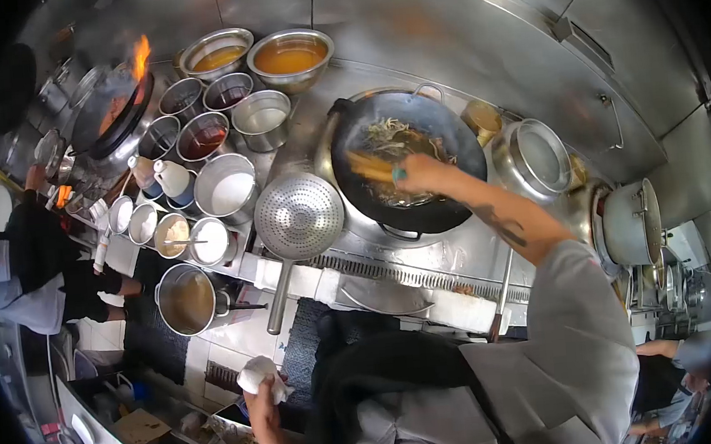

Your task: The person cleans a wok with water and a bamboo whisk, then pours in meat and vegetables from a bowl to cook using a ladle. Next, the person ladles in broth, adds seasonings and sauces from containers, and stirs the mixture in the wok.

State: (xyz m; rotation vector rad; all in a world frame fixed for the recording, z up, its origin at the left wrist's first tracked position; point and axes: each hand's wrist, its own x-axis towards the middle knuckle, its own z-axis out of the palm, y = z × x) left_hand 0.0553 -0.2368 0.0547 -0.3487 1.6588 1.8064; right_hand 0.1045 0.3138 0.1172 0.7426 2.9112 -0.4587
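Note:
Over the large black wok (457, 130), my right hand (420, 173) is closed around a bundled tan brush (370, 167), its bristles blurred by motion. Brown, stringy bits of food (399, 139) lie in the wok, with some steam above them. Lower down on the left, my left hand (261, 403) grips a folded white cloth (259, 375), away from the stove. A perforated metal ladle (299, 216) rests between the wok and the seasoning pots, its handle pointing toward me.
Metal bowls of orange liquid (291, 58) stand behind pots of sauces and white powder (228, 190). A pot of brownish liquid (186, 299) sits nearer me. At left, a co-worker (24, 256) stands by a flaming wok (113, 116). Another person (676, 372) is at far right, beyond a tall pot (630, 224).

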